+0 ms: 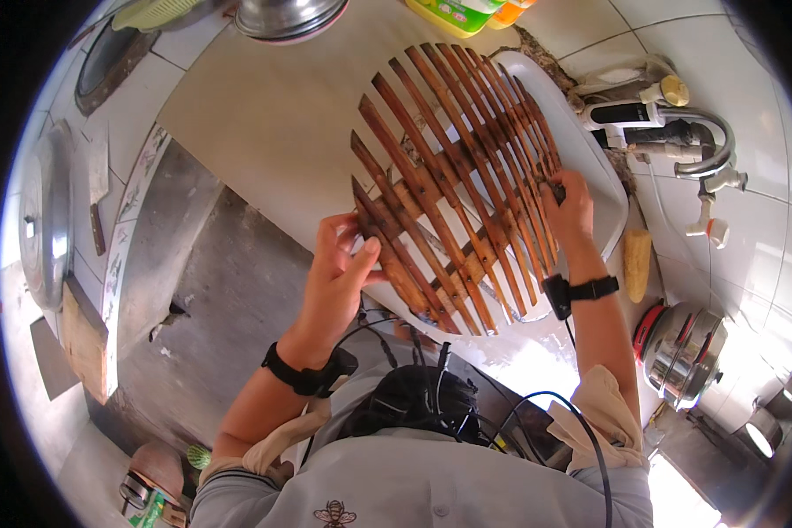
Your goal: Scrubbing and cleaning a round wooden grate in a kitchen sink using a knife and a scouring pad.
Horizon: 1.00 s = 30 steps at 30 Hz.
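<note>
Between my hands is a round slatted rack [435,188] of dark brown bamboo or wood strips, fastened to crosspieces and tilted over a white sink [597,178]. My left hand [343,257] grips its near left edge, thumb on top and fingers around the outer slat. At the opposite edge, my right hand [569,204] holds the ends of the narrow slats, and something dark shows by its fingers. The rack's slats look wet and hide most of the basin. Black straps sit on both my wrists.
A faucet [706,145] with pipes juts from the tiled wall at right. Below it are a dried loofah [636,264] and a steel pot [686,356]. Bottles [455,13] and a metal bowl [290,16] stand at the back. A cleaver [98,191] lies left. Cables hang before my chest.
</note>
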Available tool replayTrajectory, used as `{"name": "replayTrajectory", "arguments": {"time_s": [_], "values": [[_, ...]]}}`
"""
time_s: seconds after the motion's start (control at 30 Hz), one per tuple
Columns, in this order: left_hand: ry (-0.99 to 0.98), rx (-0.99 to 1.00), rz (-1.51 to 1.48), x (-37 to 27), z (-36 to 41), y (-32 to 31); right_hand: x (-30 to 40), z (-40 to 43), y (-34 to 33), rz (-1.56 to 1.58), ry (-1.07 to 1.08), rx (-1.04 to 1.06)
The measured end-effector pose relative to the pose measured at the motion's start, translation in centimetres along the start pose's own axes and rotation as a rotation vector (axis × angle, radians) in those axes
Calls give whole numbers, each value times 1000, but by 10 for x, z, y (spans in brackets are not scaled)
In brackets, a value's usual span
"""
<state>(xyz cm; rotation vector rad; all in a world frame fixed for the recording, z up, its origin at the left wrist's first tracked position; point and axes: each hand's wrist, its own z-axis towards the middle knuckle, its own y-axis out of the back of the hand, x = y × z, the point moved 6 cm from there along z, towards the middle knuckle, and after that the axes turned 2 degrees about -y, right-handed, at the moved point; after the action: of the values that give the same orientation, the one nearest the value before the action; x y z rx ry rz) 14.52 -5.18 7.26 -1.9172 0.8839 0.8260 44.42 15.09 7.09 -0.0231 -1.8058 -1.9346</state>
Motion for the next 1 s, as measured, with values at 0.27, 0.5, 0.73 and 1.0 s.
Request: {"name": "replayTrajectory", "arguments": {"time_s": [0.27,0.5,0.73,1.0], "values": [[66,71,75,-26,15,-44,50,-36,40,248,-98,17],[288,340,274,-17,37,-67,70,-31,49,350,-125,-56],[201,314,397,-14,50,-79,63,-6,39,211,-102,27],[215,380,617,-17,52,-83,82,50,15,18,1,155]]}}
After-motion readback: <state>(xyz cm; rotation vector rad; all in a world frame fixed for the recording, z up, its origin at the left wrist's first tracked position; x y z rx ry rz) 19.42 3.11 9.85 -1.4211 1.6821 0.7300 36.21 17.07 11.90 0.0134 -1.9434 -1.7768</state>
